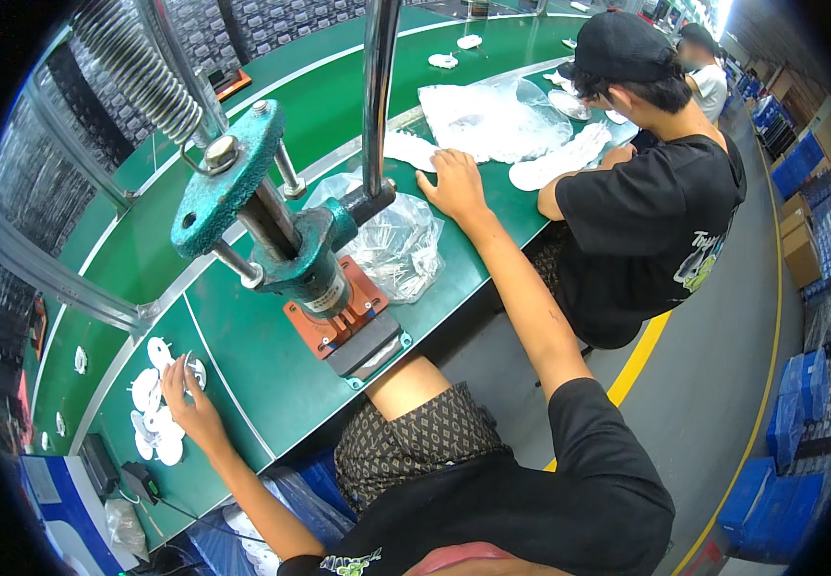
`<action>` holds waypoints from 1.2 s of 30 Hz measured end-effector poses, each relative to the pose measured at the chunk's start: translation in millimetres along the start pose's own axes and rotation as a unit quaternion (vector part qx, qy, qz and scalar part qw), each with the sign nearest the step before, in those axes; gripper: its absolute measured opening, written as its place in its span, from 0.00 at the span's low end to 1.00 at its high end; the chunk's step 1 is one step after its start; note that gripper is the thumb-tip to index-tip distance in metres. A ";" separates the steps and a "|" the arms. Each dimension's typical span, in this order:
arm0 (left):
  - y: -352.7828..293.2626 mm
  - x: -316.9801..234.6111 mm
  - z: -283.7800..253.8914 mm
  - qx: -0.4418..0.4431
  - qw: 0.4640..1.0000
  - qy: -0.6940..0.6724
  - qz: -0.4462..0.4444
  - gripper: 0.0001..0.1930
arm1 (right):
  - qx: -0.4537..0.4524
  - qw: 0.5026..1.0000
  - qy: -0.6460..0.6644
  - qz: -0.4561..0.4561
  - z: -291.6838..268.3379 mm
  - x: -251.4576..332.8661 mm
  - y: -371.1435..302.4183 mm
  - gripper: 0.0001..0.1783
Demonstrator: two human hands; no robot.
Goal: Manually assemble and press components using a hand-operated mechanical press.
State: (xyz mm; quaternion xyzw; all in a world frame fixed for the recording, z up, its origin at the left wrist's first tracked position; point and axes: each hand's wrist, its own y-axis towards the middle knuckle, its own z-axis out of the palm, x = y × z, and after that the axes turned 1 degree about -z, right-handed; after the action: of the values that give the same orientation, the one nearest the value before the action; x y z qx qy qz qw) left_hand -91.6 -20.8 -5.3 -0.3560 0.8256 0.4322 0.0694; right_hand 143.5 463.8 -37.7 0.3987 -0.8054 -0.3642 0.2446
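My left hand (193, 408) reaches over a cluster of white round plastic parts (158, 434) on the green bench. Its fingers are stretched and apart, against one white disc-shaped part (197, 372) partly hidden behind them. My right hand (456, 184) lies with fingers spread at the near edge of a white flat piece (410, 151). Between my arms stands a green hand-lever press (315, 259) with an orange base plate (339, 307) and a dark block (366, 348) at its front. Behind its lever sits a clear bag of small white parts (398, 248).
A co-worker in black (660, 202) sits to the right, beside large plastic bags (492, 120) and white parts. A green conveyor (324, 115) curves along the back, carrying a few white pieces. A blue-and-white machine (65, 509) and a black cable adapter (139, 482) are at the lower left.
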 end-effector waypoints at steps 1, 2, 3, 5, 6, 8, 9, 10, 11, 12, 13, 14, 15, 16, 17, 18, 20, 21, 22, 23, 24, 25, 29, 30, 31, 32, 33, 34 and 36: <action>-1.0 -0.8 -0.8 -0.002 1.000 -0.010 -0.007 0.11 | 0.014 1.000 -0.006 -0.005 -0.1 1.4 -1.7 0.20; -2.2 0.1 -1.7 -0.001 1.000 -0.008 -0.008 0.11 | 0.018 1.000 -0.009 -0.006 -1.7 2.8 -3.1 0.21; -2.3 1.6 -2.1 0.002 1.000 -0.023 -0.022 0.11 | 0.020 1.000 -0.008 -0.007 -3.8 4.4 -4.8 0.21; -2.9 0.5 -4.1 0.005 0.999 -0.034 -0.038 0.12 | 0.038 0.999 -0.018 0.002 -8.4 8.1 -8.2 0.22; -2.7 -2.4 -4.6 0.010 0.994 -0.076 -0.075 0.12 | 0.039 0.999 -0.015 0.000 -10.5 9.8 -8.6 0.22; -0.8 -12.2 -6.7 0.020 0.989 -0.116 -0.093 0.13 | -0.038 0.999 -0.009 -0.005 -15.7 12.3 -9.1 0.20; -1.4 -18.0 -7.6 0.022 0.989 -0.113 -0.096 0.13 | -0.034 0.999 -0.006 -0.005 -22.9 17.0 -9.4 0.20; -2.0 -24.4 -7.6 0.012 0.991 -0.118 -0.058 0.13 | -0.080 0.995 0.050 0.016 -30.7 20.3 -8.6 0.19; -5.3 -30.7 -9.2 0.001 0.992 -0.124 -0.019 0.13 | -0.126 0.986 0.105 0.037 -41.1 25.3 -5.8 0.18; -13.2 -35.5 -11.0 0.011 0.992 -0.119 -0.034 0.13 | -0.178 0.971 0.150 0.059 -53.3 38.5 -9.1 0.14; -24.1 -40.9 -13.8 0.007 0.993 -0.112 -0.037 0.13 | -0.189 0.961 0.186 0.075 -68.1 56.9 -21.3 0.10; -36.3 -48.9 -14.8 0.028 0.992 -0.123 -0.011 0.13 | -0.200 0.951 0.218 0.088 -84.9 75.6 -36.8 0.06; -45.4 -59.9 -13.9 0.047 0.990 -0.133 0.015 0.13 | -0.198 0.940 0.274 0.047 -96.6 92.4 -50.7 0.03; -51.3 -73.1 -12.5 0.093 0.985 -0.147 0.001 0.14 | -0.132 0.945 0.300 -0.008 -104.2 100.0 -62.3 0.03; -57.4 -88.3 -13.4 0.146 0.976 -0.162 -0.014 0.14 | -0.014 0.948 0.317 0.024 -112.8 110.6 -69.8 0.04; -58.6 -104.8 -19.7 0.219 0.950 -0.202 -0.093 0.15 | 0.021 0.956 0.292 0.031 -115.4 122.4 -65.7 0.05; -60.5 -105.4 -13.5 0.240 0.960 -0.135 0.043 0.14 | 0.059 0.961 0.265 0.046 -110.2 129.5 -60.3 0.06; -60.2 -111.8 -11.9 0.239 0.959 -0.122 0.087 0.14 | 0.097 0.961 0.256 0.026 -99.6 125.9 -55.7 0.06; -62.5 -113.3 -11.6 0.253 0.954 -0.150 0.059 0.12 | 0.135 0.960 0.247 0.005 -92.6 125.6 -55.6 0.07; -64.1 -114.8 -10.3 0.251 0.955 -0.150 0.058 0.12 | 0.135 0.959 0.248 0.003 -89.2 127.9 -54.2 0.07; -65.8 -115.7 -9.5 0.253 0.950 -0.181 0.031 0.13 | 0.170 0.956 0.237 0.014 -85.9 130.6 -52.4 0.07; -67.0 -115.0 -8.8 0.254 0.943 -0.213 0.005 0.13 | 0.205 0.952 0.227 0.026 -82.5 132.1 -51.2 0.07; -69.9 -112.9 -6.7 0.245 0.950 -0.196 0.001 0.13 | 0.106 0.946 0.302 0.055 -74.5 130.1 -64.1 0.07; -68.7 -113.8 -6.0 0.246 0.950 -0.193 0.009 0.12 | 0.044 0.943 0.318 0.091 -80.1 132.1 -63.0 0.07; -66.8 -114.9 -4.6 0.247 0.950 -0.193 0.001 0.12 | -0.019 0.934 0.332 0.128 -86.9 132.9 -60.6 0.08; -64.5 -115.3 -3.3 0.243 0.950 -0.195 0.004 0.12 | -0.051 0.943 0.308 0.114 -95.0 132.5 -58.0 0.07; -64.5 -115.5 -3.8 0.240 0.950 -0.198 0.008 0.12 | -0.046 0.944 0.307 0.114 -101.1 136.6 -60.4 0.07; -66.5 -115.8 -6.1 0.238 0.951 -0.195 0.001 0.12 | -0.051 0.863 0.442 0.242 -109.1 142.3 -66.9 0.06; -67.5 -116.1 -5.5 0.237 0.952 -0.196 0.003 0.12 | -0.066 0.674 0.620 0.396 -118.6 138.1 -75.4 0.07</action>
State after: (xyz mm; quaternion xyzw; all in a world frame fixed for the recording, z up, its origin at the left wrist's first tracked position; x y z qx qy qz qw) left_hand 38.8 11.2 2.3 -0.2355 0.8753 0.2858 0.3110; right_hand 181.9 272.7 -9.4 0.1590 -0.5254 0.0454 0.8347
